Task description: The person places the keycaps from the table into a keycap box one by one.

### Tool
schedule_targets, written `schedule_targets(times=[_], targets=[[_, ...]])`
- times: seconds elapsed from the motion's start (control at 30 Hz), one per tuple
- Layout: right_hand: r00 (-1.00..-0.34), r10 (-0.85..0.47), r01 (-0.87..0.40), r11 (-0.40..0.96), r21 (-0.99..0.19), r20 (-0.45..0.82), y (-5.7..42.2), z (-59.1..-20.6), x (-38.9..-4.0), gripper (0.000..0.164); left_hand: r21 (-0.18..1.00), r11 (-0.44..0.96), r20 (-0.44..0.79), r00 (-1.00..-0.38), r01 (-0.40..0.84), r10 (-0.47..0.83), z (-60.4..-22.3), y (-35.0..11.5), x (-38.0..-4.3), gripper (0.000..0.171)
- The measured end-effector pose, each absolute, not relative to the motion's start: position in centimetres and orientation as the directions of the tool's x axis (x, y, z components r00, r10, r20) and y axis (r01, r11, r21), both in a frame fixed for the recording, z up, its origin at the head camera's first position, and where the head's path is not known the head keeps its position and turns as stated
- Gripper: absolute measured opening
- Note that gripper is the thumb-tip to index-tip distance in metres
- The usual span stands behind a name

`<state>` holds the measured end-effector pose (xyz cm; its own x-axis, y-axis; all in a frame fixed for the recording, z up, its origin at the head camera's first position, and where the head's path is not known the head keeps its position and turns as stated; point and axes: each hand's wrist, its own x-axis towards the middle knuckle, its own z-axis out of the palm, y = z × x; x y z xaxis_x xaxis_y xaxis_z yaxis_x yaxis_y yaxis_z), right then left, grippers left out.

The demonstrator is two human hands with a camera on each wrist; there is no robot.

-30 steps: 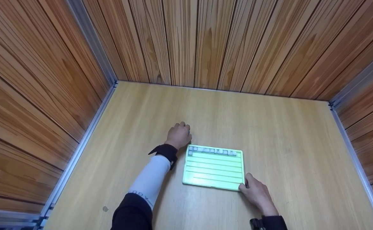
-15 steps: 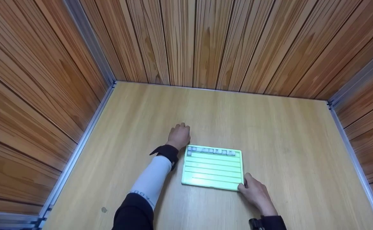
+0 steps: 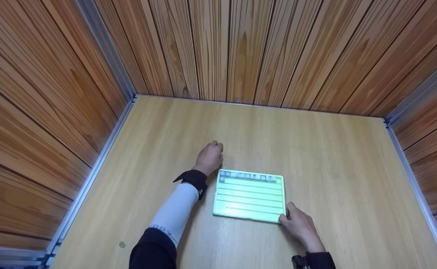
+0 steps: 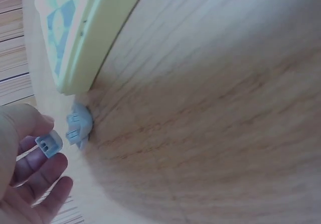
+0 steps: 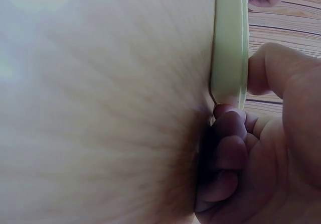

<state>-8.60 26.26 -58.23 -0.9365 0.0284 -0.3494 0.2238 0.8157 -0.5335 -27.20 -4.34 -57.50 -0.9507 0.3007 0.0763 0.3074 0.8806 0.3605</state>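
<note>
Just past the far left corner of a light green ridged tray, my left hand pinches a small grey-blue keycap between thumb and fingers, its hollow underside showing. Loose grey keycaps lie on the table beside it, close to the tray's corner. Inside the tray, a row of keycaps fills most of the top slot, and a single one sits at the left of the second. At the near right corner my right hand grips the tray, thumb on the rim and fingers curled low at its side.
The tray lies flat on a wooden table. Wood-plank walls rise at the back and both sides, with metal strips along the table's edges. A small dark mark shows on the table at the near left.
My left hand has shifted slightly and turned a little beyond the tray's corner. The right hand keeps its grip, and the tray and its keycaps look the same.
</note>
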Motion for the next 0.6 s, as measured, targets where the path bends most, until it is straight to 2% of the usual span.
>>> schedule_targets(times=[0.33, 0.6], targets=[[-0.939, 0.025, 0.214, 0.821, -0.528, -0.342, 26.3, -58.4, -8.6, 0.017, 0.496, 0.834, 0.104, -0.970, 0.241, 0.218, -56.9, -5.5, -26.4, 0.011], [-0.933, 0.026, 0.228, 0.816, -0.531, -0.360, 26.3, -58.6, -8.7, 0.016, 0.602, 0.736, 0.135, -0.948, 0.310, 0.288, -56.6, -6.1, -25.2, 0.017]])
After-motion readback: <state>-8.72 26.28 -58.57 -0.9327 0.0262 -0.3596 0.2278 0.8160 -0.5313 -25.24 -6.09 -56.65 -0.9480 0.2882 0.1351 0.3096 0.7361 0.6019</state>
